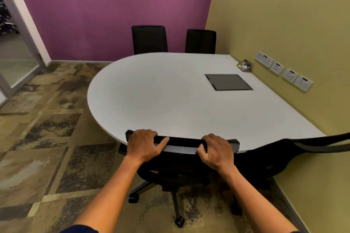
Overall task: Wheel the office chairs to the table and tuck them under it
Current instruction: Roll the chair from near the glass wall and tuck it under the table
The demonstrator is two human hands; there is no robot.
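Left hand [144, 143] and right hand [216, 150], both hands curled over the top edge of the near black office chair [181, 168], grip its backrest against the white bench [170, 96], with a second chair [280, 155] to its right and two chairs [149, 39] tucked opposite.

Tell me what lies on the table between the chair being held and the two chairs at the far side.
In the head view, only bare white table; the grey hatch sits off to the right.
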